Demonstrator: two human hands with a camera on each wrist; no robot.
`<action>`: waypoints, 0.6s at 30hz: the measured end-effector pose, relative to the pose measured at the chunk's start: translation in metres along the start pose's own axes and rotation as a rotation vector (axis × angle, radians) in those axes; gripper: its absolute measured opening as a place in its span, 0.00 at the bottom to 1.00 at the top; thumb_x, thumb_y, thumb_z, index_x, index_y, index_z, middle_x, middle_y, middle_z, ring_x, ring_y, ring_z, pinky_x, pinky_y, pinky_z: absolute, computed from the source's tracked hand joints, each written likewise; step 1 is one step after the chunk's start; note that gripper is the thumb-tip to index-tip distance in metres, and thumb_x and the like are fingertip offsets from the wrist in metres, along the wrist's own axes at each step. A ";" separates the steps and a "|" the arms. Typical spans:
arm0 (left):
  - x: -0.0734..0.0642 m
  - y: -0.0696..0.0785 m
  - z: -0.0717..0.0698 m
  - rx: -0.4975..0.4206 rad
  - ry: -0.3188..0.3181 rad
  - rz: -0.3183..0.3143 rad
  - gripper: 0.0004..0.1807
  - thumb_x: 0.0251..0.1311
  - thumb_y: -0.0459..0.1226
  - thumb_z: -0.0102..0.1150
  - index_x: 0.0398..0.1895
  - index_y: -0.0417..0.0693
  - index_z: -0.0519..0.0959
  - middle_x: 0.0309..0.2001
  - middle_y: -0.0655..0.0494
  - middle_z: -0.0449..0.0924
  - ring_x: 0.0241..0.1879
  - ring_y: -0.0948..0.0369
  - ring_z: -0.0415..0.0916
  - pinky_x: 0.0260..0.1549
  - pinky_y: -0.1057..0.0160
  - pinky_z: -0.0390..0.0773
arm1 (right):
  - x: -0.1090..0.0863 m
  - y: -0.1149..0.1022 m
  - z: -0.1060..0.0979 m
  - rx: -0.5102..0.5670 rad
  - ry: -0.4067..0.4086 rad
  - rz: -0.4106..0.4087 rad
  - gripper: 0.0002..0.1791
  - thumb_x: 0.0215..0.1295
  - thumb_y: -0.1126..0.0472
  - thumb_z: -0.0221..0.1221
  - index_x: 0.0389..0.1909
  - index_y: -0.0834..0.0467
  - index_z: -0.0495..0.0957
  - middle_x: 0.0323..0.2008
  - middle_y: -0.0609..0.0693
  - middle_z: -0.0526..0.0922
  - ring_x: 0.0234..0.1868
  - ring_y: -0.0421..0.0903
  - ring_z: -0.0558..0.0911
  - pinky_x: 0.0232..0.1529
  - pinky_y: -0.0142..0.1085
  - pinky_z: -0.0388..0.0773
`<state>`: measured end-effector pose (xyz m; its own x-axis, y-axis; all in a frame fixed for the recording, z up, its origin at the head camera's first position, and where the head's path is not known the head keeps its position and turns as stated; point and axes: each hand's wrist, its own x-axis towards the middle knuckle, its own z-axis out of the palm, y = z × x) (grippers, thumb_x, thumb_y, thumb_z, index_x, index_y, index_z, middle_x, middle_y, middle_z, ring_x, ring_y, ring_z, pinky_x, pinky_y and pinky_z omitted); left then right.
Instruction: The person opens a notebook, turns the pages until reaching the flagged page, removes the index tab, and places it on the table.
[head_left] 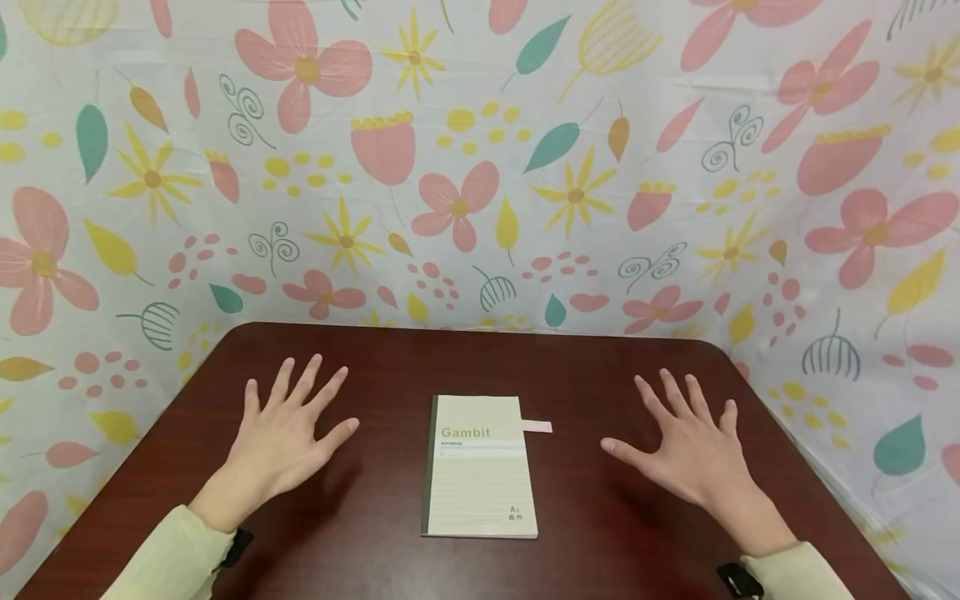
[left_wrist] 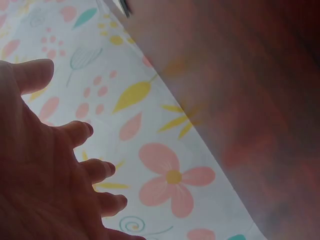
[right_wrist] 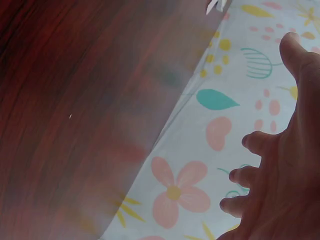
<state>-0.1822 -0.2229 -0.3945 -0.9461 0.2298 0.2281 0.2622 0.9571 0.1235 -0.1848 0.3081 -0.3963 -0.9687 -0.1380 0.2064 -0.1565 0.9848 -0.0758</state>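
A cream notebook point(head_left: 482, 479) marked "Gambit" lies closed on the dark red-brown table, its dark spine toward the left. From its right edge a pale pink tab point(head_left: 537, 427) sticks out. To the left of the notebook is my left hand point(head_left: 281, 437), fingers spread and nothing held. My right hand point(head_left: 693, 450) is on the other side, its fingers also spread and holding nothing. Both hands appear raised over the table, apart from the notebook. In the left wrist view the palm of the left hand point(left_wrist: 45, 165) shows; the right hand point(right_wrist: 285, 155) appears likewise in the right wrist view.
The table point(head_left: 360, 550) has rounded far corners. A white cloth point(head_left: 480, 108) printed with flowers and leaves hangs behind it and along both sides. Light sleeves point(head_left: 176, 554) cover the forearms, with a black band point(head_left: 738, 579) at the right wrist.
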 end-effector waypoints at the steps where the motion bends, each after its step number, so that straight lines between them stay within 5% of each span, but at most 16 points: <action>1: -0.001 0.002 0.001 0.002 0.004 0.006 0.44 0.73 0.71 0.40 0.85 0.62 0.57 0.84 0.43 0.48 0.81 0.35 0.37 0.66 0.20 0.37 | 0.000 -0.001 0.000 -0.001 0.001 -0.002 0.64 0.57 0.12 0.50 0.85 0.49 0.53 0.82 0.65 0.50 0.81 0.71 0.44 0.64 0.81 0.30; 18: -0.012 0.019 0.011 -0.018 0.023 0.055 0.47 0.68 0.66 0.58 0.84 0.59 0.60 0.82 0.42 0.53 0.80 0.35 0.46 0.66 0.21 0.45 | -0.008 -0.016 0.008 0.029 0.010 -0.062 0.65 0.57 0.13 0.52 0.85 0.52 0.53 0.81 0.64 0.56 0.80 0.68 0.52 0.66 0.80 0.36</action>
<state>-0.1683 -0.2057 -0.4059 -0.9256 0.2776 0.2574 0.3174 0.9396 0.1279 -0.1758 0.2925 -0.4049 -0.9549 -0.1976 0.2214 -0.2219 0.9709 -0.0904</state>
